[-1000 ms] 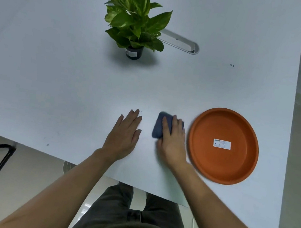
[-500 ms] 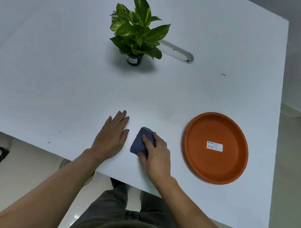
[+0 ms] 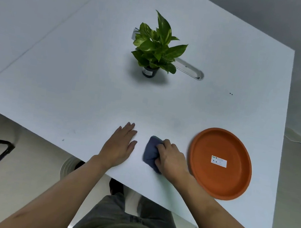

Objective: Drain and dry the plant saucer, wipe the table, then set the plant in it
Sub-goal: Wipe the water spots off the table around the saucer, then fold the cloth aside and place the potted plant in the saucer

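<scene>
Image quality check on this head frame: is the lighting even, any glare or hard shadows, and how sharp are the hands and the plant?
Head view: soft, even light, no glare on the white table; only a faint shadow under the potted plant. Plant and orange saucer are sharp; the right hand gripping the blue cloth is slightly blurred. Table edges splay from wide-angle distortion.

You are looking at a bright picture with soft, even light. The white table is shining pale, with no hard glare. The plant is dropping a faint, fuzzy shadow by its pot. Straight edges are bending toward the corners. The cloth is looking a bit blurry.
</scene>
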